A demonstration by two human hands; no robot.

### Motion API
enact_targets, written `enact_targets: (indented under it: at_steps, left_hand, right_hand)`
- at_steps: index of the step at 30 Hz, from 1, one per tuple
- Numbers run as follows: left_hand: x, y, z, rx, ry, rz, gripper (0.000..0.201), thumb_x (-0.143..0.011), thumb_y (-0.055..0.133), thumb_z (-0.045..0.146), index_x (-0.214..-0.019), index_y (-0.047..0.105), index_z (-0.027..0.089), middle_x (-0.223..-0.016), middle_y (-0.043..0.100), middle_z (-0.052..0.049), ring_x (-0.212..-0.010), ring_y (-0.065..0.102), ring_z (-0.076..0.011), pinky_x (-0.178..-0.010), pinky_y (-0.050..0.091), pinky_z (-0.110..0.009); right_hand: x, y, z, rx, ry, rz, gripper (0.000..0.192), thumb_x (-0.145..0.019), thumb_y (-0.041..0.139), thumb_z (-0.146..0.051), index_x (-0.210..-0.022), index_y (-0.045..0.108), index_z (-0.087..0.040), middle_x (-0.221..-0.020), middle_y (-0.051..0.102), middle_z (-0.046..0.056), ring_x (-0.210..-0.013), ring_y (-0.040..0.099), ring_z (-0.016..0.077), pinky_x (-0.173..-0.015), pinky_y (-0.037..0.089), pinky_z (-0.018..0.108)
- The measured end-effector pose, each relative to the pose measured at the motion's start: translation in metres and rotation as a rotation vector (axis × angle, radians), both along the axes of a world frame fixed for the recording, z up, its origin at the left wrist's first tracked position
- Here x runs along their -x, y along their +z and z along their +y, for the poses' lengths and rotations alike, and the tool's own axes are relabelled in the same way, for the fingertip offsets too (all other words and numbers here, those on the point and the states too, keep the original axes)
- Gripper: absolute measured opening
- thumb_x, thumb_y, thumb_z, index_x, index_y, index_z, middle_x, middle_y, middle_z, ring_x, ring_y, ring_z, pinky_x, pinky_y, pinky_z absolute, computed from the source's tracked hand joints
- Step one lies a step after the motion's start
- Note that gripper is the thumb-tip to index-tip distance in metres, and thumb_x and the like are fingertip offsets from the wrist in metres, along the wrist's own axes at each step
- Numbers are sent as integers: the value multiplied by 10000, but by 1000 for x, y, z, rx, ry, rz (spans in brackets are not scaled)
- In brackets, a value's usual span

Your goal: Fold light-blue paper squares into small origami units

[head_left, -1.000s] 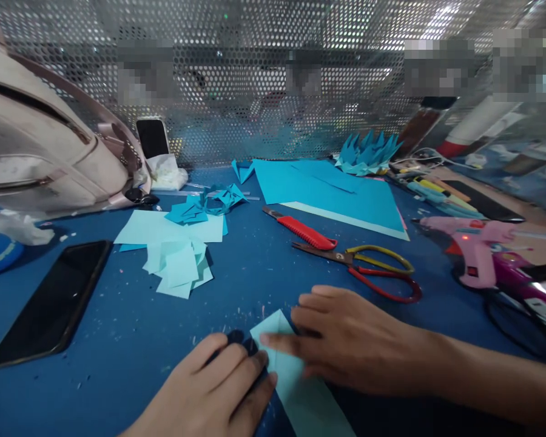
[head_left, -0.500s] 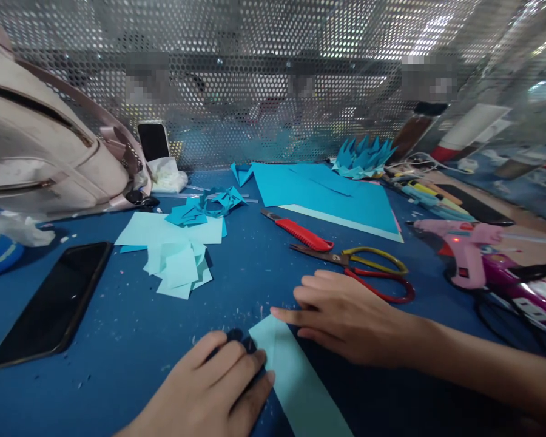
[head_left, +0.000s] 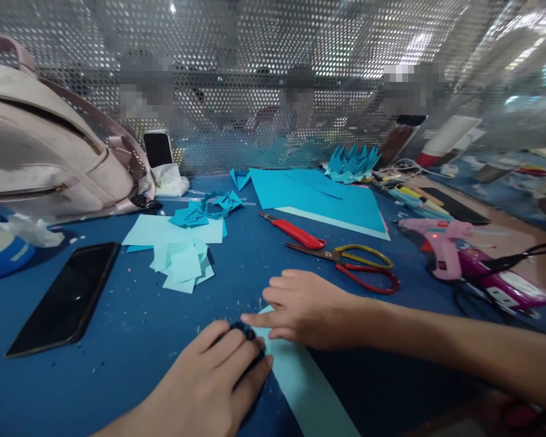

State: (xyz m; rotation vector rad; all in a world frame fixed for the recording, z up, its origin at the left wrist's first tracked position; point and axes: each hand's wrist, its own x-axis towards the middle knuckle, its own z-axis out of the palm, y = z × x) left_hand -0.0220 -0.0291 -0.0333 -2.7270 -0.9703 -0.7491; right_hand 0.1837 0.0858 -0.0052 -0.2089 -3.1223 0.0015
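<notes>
A light-blue paper strip (head_left: 307, 376) lies slantwise on the blue tabletop, running off the lower edge. At its left edge is my left hand (head_left: 218, 376), fingers bent, with the thumb and index fingertips pressed on the paper. My right hand (head_left: 300, 309) lies across the strip's far end. Its index finger is stretched out to the left over the end's edge, while the other fingers are partly curled, and it covers part of that end. Beyond the hands sit several small light-blue paper squares (head_left: 185, 264) in a loose pile. Scissors (head_left: 337, 256) with red and yellow handles lie past my right hand.
A red utility knife (head_left: 300, 234) lies by large blue sheets (head_left: 318, 191). A spiky blue paper piece (head_left: 352, 164) stands behind. At right is a pink glue gun (head_left: 443, 243); at left, a black phone (head_left: 68, 297) and a backpack (head_left: 50, 139). A perforated metal panel (head_left: 236, 115) rises behind.
My right hand has moved left, its index finger sliding across the strip's far end past the left edge. The left hand stays nearly in place. The whole view has shifted slightly.
</notes>
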Motion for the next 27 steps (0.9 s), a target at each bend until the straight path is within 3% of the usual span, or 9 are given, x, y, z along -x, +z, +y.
enact_targets:
  at_steps: [4,7,9,12,14,17,21,25,27]
  left_hand:
    - [5,0,-4,73,-47,18,352,-1001,347,198,-1208,623,131,-1072,703,-92,-855,588,-220,-855,367,-388]
    - [3,4,-3,216,-46,28,397,-955,431,199,-1338,503,128,-1051,670,-100,-886,572,-237,-867,398,-416]
    - [-3,9,0,289,56,22,445,-921,517,239,-1350,460,141,-1023,641,-95,-916,554,-261,-867,422,-442]
    - [-14,14,7,369,166,-3,530,-841,659,401,-1252,479,120,-1149,587,-141,-1031,525,-318,-868,457,-470]
    - [-19,15,12,408,206,-8,463,-844,666,382,-1192,490,132,-1136,586,-128,-1020,535,-301,-828,487,-428]
    - [-21,16,19,394,248,10,182,-917,546,212,-1090,516,164,-1003,615,-75,-915,573,-244,-739,500,-346]
    - [-20,20,23,360,285,24,72,-951,489,167,-1007,529,187,-906,626,-37,-837,599,-198,-682,494,-282]
    - [-26,24,16,314,298,100,309,-862,670,386,-1052,530,188,-954,632,-48,-887,605,-240,-697,525,-323]
    - [-31,23,10,275,307,166,329,-834,701,319,-1071,528,170,-983,632,-67,-905,604,-264,-708,537,-355]
  right_hand:
    - [-25,-1,3,-6,-95,40,356,-1028,380,-354,-1312,565,-245,-818,562,41,-736,411,189,-642,250,319]
    - [-36,1,3,-4,-172,51,358,-1026,379,-333,-1302,582,-232,-829,559,47,-748,426,190,-641,274,312]
    - [-37,6,1,47,-210,57,341,-1025,384,-322,-1249,624,-230,-847,561,46,-772,457,186,-658,311,304]
    - [-30,13,-3,163,-256,83,323,-1023,411,-323,-1219,638,-205,-913,582,49,-852,516,177,-726,375,287]
    - [-25,17,-5,213,-259,86,333,-990,491,-377,-1236,616,-191,-953,596,49,-899,536,185,-757,398,289]
    - [-21,16,-7,269,-260,89,394,-894,626,-464,-1169,624,-182,-946,603,36,-912,545,193,-744,413,286]
    - [-20,9,-5,383,-320,162,337,-823,725,-402,-1055,619,-181,-940,598,16,-910,551,174,-723,416,257]
    - [-20,3,-1,436,-300,193,293,-806,743,-351,-1014,619,-186,-940,600,15,-913,562,172,-718,411,246]
    - [-19,2,2,436,-289,197,241,-817,725,-317,-998,628,-192,-925,602,9,-900,568,169,-709,408,243]
